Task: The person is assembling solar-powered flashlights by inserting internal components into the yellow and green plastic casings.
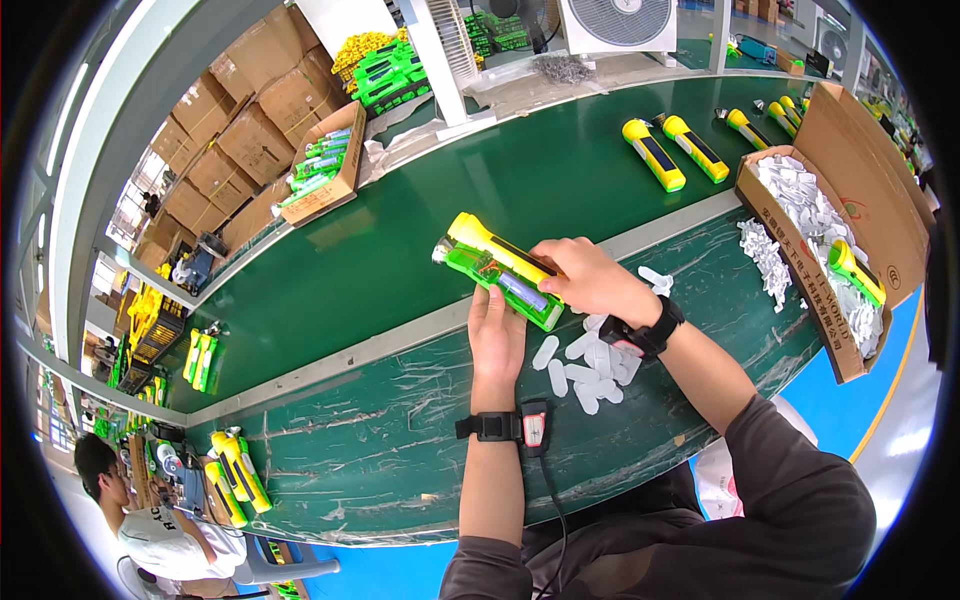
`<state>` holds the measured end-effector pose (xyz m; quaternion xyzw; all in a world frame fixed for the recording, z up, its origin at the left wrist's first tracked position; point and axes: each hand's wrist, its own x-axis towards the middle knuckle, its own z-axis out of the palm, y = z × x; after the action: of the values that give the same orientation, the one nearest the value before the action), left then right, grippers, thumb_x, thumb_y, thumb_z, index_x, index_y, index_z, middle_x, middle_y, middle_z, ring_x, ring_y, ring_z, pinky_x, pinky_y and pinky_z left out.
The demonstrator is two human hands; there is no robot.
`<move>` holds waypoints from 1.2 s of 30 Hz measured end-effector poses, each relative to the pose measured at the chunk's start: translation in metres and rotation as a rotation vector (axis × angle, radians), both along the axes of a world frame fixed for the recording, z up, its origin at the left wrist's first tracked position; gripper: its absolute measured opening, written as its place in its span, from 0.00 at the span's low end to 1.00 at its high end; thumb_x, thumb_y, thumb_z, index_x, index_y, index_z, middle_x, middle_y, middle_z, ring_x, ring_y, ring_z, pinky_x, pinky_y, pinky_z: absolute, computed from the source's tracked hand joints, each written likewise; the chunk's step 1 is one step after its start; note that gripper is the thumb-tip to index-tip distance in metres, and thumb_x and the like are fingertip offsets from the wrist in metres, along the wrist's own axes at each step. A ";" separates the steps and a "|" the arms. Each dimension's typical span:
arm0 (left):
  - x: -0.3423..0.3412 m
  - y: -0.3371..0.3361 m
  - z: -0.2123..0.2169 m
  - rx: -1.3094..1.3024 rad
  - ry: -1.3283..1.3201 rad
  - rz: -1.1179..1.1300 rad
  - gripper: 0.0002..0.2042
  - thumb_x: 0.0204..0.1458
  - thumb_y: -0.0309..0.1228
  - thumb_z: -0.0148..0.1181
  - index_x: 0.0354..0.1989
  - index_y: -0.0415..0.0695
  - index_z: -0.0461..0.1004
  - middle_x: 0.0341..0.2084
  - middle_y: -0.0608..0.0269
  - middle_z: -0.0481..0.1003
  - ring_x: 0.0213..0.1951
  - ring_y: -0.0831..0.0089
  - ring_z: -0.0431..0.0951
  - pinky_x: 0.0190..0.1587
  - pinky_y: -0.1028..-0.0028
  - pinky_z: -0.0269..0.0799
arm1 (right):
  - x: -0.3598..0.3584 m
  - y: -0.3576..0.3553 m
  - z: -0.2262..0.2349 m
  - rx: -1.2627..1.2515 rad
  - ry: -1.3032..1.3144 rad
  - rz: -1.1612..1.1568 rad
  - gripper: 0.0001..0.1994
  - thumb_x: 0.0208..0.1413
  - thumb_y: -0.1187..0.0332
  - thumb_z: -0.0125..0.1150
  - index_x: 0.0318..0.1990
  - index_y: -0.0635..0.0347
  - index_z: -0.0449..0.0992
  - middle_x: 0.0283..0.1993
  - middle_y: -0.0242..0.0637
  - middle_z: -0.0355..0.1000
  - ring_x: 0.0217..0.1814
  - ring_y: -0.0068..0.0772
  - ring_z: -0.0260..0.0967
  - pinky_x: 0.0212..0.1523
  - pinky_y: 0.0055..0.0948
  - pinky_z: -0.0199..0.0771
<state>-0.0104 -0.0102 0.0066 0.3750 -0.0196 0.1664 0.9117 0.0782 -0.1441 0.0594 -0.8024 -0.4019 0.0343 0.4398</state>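
Note:
My left hand [497, 342] is closed round the underside of a green flashlight housing [541, 314], held tilted above the near edge of the green belt. Inside the housing lie a pale purple cylindrical battery [519, 291] and some thin wires. A silvery lamp head [442, 250] shows at its far left end. My right hand [590, 278] grips the lower end of a yellow flashlight shell [482, 236], which lies along the top side of the green housing, partly apart from it. Just below my right hand, several loose white oval plastic pieces [600, 366] are scattered on the worn bench.
Finished-looking yellow-green flashlights [655, 156] lie on the belt [400, 240] at the far right. A cardboard box [800, 262] of white pieces stands right, with small white parts [764, 262] beside it. More flashlights [240, 470] sit at left, near a seated co-worker [165, 520].

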 end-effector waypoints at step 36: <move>0.001 -0.002 0.007 -0.022 0.185 0.186 0.17 0.58 0.34 0.41 0.51 0.37 0.63 0.42 0.56 0.70 0.46 0.64 0.72 0.51 0.65 0.67 | -0.003 0.015 -0.014 0.067 0.364 0.244 0.15 0.43 0.68 0.66 0.37 0.72 0.76 0.33 0.50 0.77 0.35 0.38 0.77 0.38 0.30 0.75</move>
<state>-0.0096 -0.0120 0.0133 0.3789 0.1012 0.2155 0.8943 0.0750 -0.1295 0.0454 -0.7133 -0.4112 0.2182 0.5240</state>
